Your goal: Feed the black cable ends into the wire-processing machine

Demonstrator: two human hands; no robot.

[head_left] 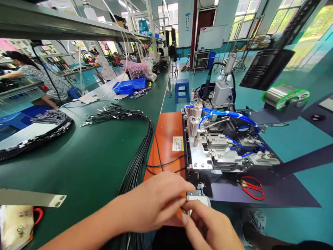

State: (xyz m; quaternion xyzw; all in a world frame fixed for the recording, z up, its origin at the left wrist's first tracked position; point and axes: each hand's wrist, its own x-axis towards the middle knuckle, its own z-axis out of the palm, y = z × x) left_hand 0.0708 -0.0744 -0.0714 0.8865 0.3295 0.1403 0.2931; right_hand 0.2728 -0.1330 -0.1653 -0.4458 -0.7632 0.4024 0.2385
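Note:
My left hand (161,201) is closed, its fingertips pinched together over the near end of the orange plate (169,128). Close against it, my right hand (210,224) is also closed in a pinch. Whatever lies between the fingertips is hidden or too small to name. Thin black cables (156,166) loop across the plate just beyond my left hand. A long bundle of black cables (135,170) runs along the bench beside my left forearm and passes under it. To the right of the plate stands a machine (223,149) with metal clamps and blue air tubes.
Red-handled scissors (252,187) lie on the machine's dark base. A solder wire spool (286,95) hangs at the right. On the green bench (104,146) are another cable bundle (52,133), blue trays (130,85) and a metal strip (31,198). Co-workers sit at the far left.

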